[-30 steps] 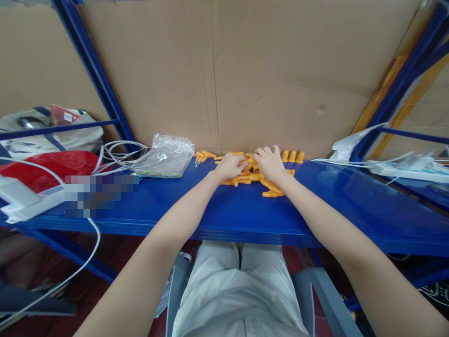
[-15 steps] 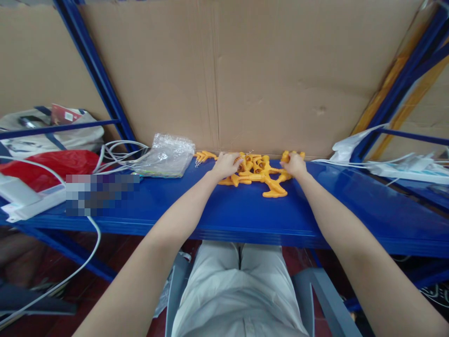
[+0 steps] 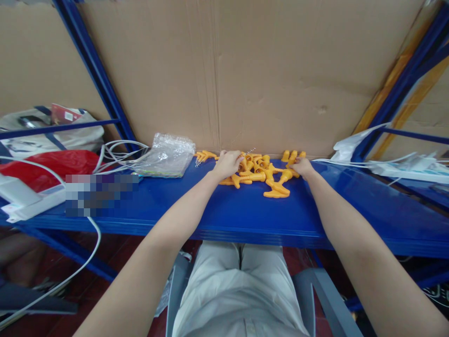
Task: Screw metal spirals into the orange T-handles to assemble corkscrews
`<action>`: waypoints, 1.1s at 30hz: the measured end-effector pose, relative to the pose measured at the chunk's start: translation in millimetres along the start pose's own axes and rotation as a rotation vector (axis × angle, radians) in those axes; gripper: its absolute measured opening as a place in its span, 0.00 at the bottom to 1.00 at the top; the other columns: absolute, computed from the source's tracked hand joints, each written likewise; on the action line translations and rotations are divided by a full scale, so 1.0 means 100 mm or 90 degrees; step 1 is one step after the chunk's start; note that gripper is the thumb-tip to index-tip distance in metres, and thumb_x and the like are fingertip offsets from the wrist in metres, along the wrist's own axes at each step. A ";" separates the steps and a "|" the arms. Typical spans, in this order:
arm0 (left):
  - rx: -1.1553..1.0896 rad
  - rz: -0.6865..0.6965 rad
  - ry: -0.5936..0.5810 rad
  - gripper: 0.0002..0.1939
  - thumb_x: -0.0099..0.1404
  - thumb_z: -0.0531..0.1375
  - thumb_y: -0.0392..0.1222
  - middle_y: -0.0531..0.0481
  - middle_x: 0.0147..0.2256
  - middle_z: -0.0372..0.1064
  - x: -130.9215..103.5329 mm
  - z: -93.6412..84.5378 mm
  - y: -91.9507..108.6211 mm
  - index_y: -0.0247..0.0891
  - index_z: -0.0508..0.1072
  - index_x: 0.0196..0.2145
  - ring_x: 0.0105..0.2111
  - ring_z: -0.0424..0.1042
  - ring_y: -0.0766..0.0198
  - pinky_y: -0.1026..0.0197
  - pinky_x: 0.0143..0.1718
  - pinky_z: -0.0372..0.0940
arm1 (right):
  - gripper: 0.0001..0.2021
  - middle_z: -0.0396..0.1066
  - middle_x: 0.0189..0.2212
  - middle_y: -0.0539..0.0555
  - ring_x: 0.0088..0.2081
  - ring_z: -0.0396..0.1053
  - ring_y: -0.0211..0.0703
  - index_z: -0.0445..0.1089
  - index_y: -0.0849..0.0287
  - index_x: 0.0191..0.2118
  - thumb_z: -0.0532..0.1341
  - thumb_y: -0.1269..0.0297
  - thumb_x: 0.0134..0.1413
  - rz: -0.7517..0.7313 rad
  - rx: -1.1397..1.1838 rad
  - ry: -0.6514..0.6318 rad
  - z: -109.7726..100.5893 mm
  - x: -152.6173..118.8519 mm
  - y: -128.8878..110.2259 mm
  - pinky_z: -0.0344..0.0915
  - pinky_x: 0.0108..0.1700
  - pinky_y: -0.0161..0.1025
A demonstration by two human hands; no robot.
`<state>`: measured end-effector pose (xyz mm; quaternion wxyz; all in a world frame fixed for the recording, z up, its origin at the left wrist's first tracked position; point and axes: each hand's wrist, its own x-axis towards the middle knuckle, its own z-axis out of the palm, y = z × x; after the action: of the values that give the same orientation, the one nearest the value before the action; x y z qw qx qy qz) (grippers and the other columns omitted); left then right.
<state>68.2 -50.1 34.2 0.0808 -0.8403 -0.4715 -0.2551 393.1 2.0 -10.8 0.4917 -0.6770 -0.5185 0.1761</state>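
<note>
My left hand (image 3: pixel 228 164) is at the left side of a pile of yellow plastic corkscrew parts (image 3: pixel 260 164). Its fingers are curled around a yellow corkscrew, mostly hidden by the hand; a thin metal spiral (image 3: pixel 251 150) shows just beyond the fingertips. At the pile's right end, my right hand (image 3: pixel 303 167) has its fingers closed at the lower end of a yellow sleeve (image 3: pixel 293 158). Two similar short pieces stand on either side of that sleeve. A yellow T-shaped handle (image 3: pixel 277 192) lies nearest me.
More yellow corkscrews (image 3: pixel 205 155) lie left of my left hand. A clear plastic bag (image 3: pixel 168 157), white cables (image 3: pixel 121 152) and a white power strip (image 3: pixel 38 201) occupy the left side. Cardboard (image 3: pixel 266 79) backs the blue table (image 3: pixel 231 213). White plastic packaging (image 3: pixel 358 145) is at right.
My right hand has shifted slightly right and toward me, uncovering the upright yellow pieces. Yellow parts in the pile have shifted, and the metal spiral shows more clearly. My left hand has barely moved.
</note>
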 end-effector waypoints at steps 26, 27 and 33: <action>-0.001 -0.018 0.076 0.14 0.75 0.49 0.36 0.41 0.47 0.78 -0.02 0.00 0.01 0.38 0.74 0.43 0.52 0.72 0.51 0.46 0.60 0.54 | 0.08 0.75 0.30 0.56 0.47 0.74 0.57 0.72 0.56 0.25 0.67 0.74 0.50 0.076 0.009 -0.130 0.05 0.20 -0.24 0.65 0.56 0.62; -0.001 -0.018 0.075 0.14 0.75 0.49 0.36 0.42 0.47 0.78 -0.02 0.00 0.01 0.38 0.74 0.43 0.51 0.72 0.51 0.46 0.60 0.53 | 0.08 0.74 0.28 0.55 0.46 0.74 0.57 0.72 0.56 0.25 0.67 0.74 0.50 0.073 0.012 -0.137 0.07 0.21 -0.25 0.65 0.56 0.62; 0.005 -0.027 0.080 0.14 0.74 0.49 0.35 0.40 0.49 0.76 -0.04 -0.05 0.04 0.38 0.74 0.46 0.53 0.70 0.49 0.45 0.60 0.53 | 0.03 0.76 0.29 0.54 0.43 0.75 0.55 0.74 0.55 0.29 0.67 0.68 0.51 0.044 0.030 -0.141 0.14 0.27 -0.21 0.66 0.55 0.63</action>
<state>68.4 -57.4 37.1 0.1083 -0.8119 -0.4846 -0.3071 381.7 31.9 8.1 0.4411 -0.6591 -0.5416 0.2786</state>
